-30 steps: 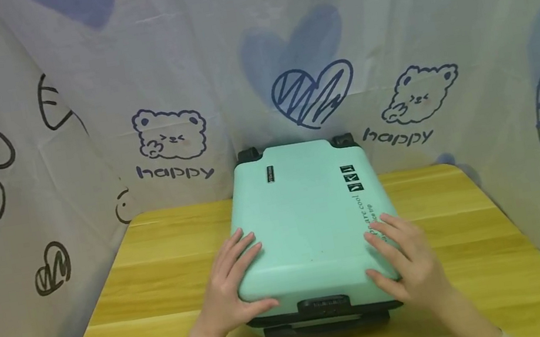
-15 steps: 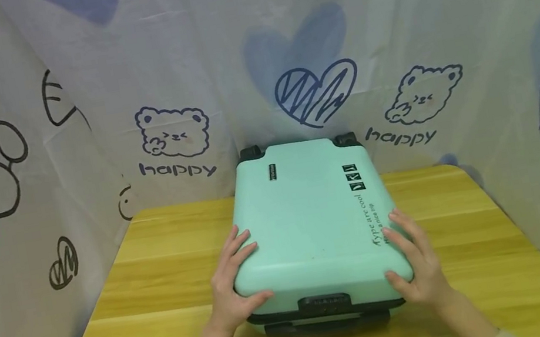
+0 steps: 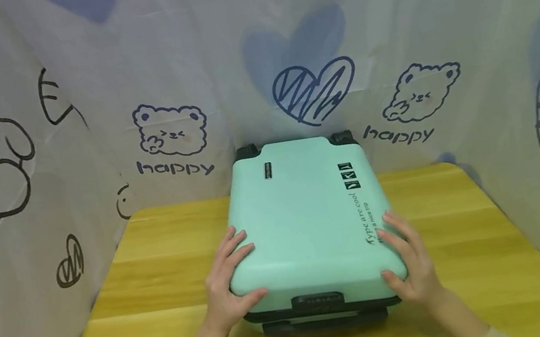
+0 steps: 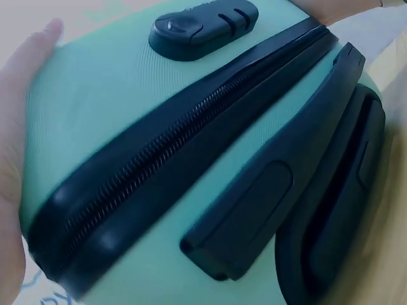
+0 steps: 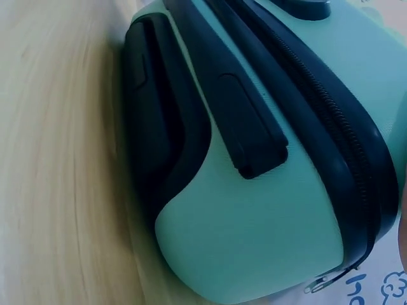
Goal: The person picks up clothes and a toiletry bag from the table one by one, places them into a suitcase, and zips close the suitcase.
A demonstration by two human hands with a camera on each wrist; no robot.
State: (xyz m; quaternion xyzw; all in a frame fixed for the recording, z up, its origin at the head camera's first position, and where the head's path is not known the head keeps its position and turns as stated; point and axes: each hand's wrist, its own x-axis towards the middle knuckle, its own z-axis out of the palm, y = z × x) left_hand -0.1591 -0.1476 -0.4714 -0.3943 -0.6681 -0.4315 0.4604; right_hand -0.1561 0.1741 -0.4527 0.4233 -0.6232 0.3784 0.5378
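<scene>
A mint-green suitcase lies flat on the table, its wheels pointing away. My left hand grips its near left corner, thumb across the front end and fingers over the side and top edge. At the near right corner my right hand holds on the same way, fingers along the side. Between the hands sits a black combination lock on the front end. The zipper runs below it and appears closed in the left wrist view. A black carry handle lies below the zipper. Metal zipper pulls show near the right corner.
The wooden table extends on both sides of the suitcase. A white cloth printed with hearts and bears hangs close behind the wheels and along both sides.
My right hand has slid outward from the top to the right corner, uncovering printed lettering. The suitcase's near end has shifted slightly left. My left hand keeps its hold.
</scene>
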